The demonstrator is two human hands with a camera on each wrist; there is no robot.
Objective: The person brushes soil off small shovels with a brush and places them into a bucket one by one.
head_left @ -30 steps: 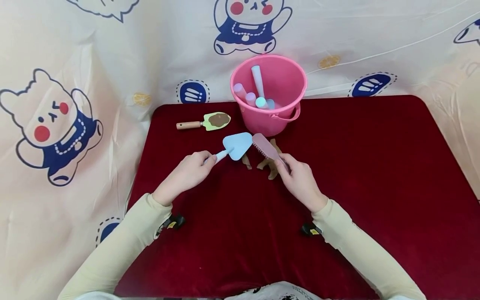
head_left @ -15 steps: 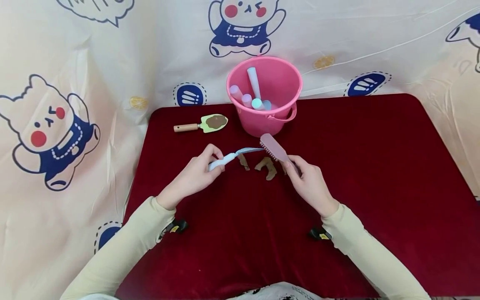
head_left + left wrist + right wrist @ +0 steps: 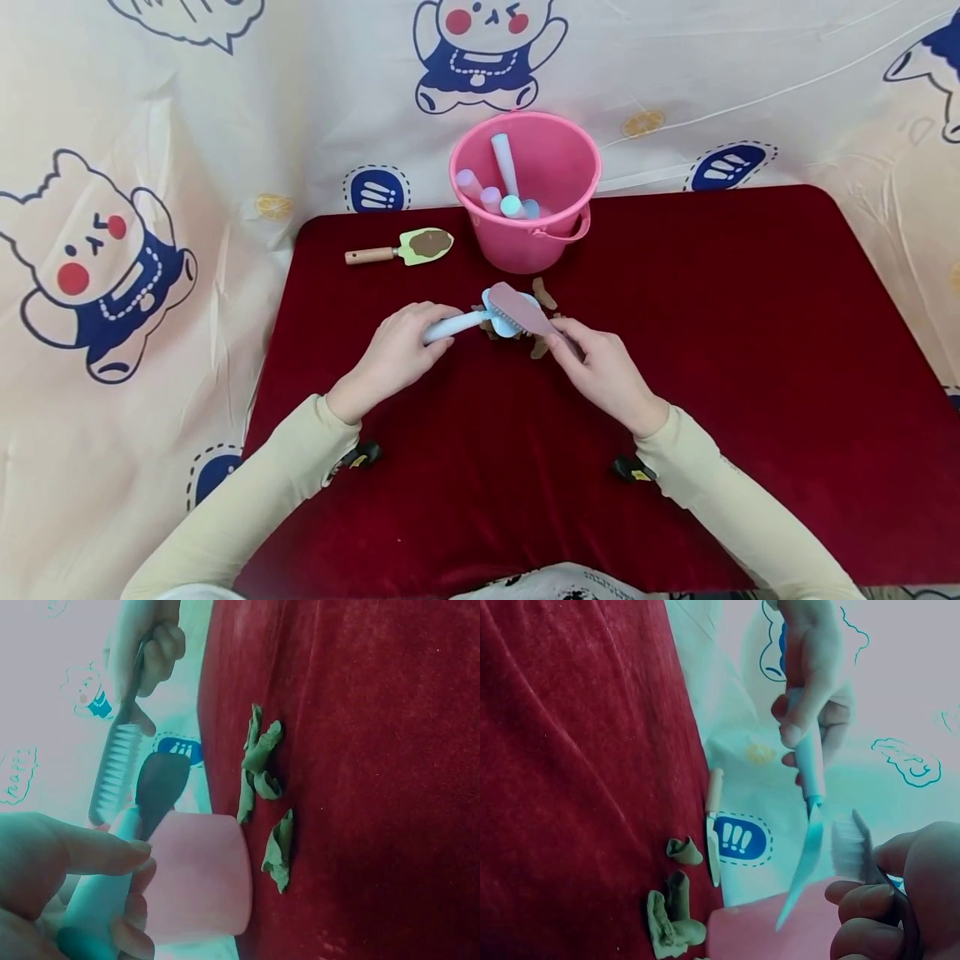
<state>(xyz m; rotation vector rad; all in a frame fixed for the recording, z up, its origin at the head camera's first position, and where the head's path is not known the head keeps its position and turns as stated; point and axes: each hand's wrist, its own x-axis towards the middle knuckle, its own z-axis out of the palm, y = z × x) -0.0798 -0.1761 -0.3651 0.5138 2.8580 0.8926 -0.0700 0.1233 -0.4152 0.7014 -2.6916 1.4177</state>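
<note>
My left hand (image 3: 397,346) grips the pale blue handle of a small trowel (image 3: 454,326), whose blade points right. In my right hand (image 3: 611,375) is a mauve brush (image 3: 520,308), held by its handle, its head over the trowel blade in the head view. The bristles (image 3: 849,851) face the blade (image 3: 804,859); a small gap shows between them in the right wrist view. Both tools are above the cloth. Under them lie curled brown scraps (image 3: 543,293), partly hidden in the head view; the left wrist view shows several scraps (image 3: 259,754) on the red cloth.
Just behind the hands stands a pink bucket (image 3: 517,242) with several pastel-handled tools inside. Left of it lies a green trowel (image 3: 426,246) with a wooden handle and a brown patch on its blade. A printed curtain (image 3: 300,100) hangs behind the red-covered table (image 3: 750,375).
The trowel blade has turned from face-up to edge-on and back to a flatter tilt. The brush has moved right, then back left over the blade. Both hands keep their grip.
</note>
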